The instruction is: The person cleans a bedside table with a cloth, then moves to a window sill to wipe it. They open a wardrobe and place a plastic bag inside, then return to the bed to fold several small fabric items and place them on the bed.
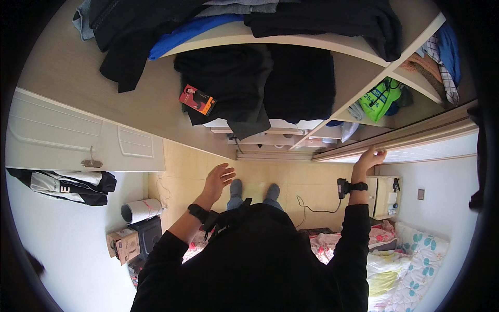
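Observation:
My left hand (217,180) hangs above the floor in front of the wardrobe, fingers apart, holding nothing. My right hand (369,159) is raised at the edge of the wardrobe's sliding door (421,134), its fingers at or near the frame; whether they grip it is hidden. Before me are wardrobe shelves with folded black clothes (230,78). On these clothes lies a small red and black box (197,100). A bright green bag (380,99) lies in a right compartment. Dark garments (331,19) and a blue cloth (191,33) hang over the upper shelf's edge.
A white door (78,136) stands at left, near a black and white jacket (70,187). Below are a white cylinder (141,211) and an open cardboard box (124,245). At right are a small cabinet (384,197) and a bed with floral bedding (413,265). A cable (323,211) trails from my right wrist.

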A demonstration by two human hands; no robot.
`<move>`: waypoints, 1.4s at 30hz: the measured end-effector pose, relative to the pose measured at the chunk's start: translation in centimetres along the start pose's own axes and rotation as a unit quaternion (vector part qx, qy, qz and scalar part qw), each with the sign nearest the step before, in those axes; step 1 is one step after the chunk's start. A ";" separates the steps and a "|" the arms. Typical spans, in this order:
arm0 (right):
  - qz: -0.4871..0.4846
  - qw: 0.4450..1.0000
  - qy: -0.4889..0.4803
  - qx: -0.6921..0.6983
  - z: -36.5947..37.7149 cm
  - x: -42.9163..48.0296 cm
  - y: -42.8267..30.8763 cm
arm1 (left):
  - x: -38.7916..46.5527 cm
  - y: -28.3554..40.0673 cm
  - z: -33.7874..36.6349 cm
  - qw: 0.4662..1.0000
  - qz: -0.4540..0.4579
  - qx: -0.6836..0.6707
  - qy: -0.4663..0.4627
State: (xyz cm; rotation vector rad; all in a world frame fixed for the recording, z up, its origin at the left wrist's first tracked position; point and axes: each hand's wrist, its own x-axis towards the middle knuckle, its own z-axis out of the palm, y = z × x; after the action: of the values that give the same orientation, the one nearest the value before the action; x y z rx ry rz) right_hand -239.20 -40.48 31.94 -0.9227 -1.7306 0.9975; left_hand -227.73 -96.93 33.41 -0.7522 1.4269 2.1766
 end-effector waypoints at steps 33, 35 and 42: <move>0.192 0.595 -0.779 -0.056 -0.3 -35.6 -11.6 | -14.2 -8.2 -21.5 0.934 0.124 -0.254 0.220; 0.162 0.525 -0.835 -0.044 0.4 -41.8 -14.9 | -16.6 -9.1 -24.4 0.920 0.140 -0.265 0.253; 0.061 0.366 -0.925 -0.083 4.8 -65.0 -24.9 | -26.7 -11.7 -35.0 0.841 0.191 -0.303 0.406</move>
State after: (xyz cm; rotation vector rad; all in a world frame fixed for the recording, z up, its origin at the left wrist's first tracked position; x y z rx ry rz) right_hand -227.50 -109.24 31.56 0.7954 -3.4851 2.3506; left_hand -193.06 -126.34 31.31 -1.9497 1.2690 2.8364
